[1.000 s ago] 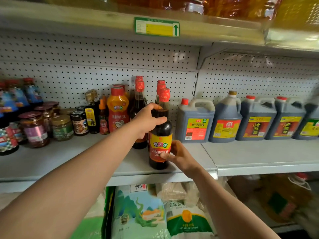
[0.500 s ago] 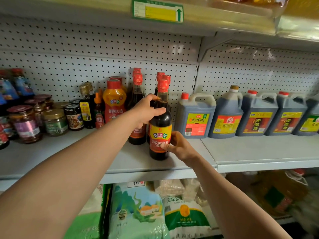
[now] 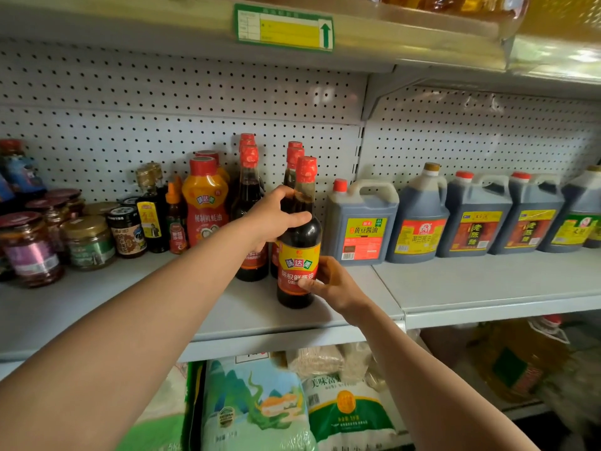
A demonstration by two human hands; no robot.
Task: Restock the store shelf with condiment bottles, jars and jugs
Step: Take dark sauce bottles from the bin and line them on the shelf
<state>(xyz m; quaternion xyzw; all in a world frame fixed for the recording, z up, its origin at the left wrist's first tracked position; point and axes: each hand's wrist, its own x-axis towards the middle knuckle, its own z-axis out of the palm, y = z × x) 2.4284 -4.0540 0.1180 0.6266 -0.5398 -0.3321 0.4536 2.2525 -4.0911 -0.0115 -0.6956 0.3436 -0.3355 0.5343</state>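
A dark soy sauce bottle [image 3: 300,252] with a red cap and a yellow-red label stands upright on the grey shelf [image 3: 227,320], in front of two like bottles [image 3: 248,190]. My left hand [image 3: 271,218] grips its shoulder just below the neck. My right hand [image 3: 328,281] holds the lower part of the label, thumb across the front. An orange squeeze bottle [image 3: 205,203] stands just to the left.
Several jars [image 3: 87,240] and small bottles crowd the shelf's left end. Several dark jugs [image 3: 361,222] line the back to the right, with bare shelf [image 3: 487,288] before them. Rice bags [image 3: 260,405] lie on the level below. A shelf with a price tag [image 3: 283,27] hangs overhead.
The bottle has slid a little further back on the shelf toward the bottles behind it. Both hands keep the same hold. The camera has tilted slightly.
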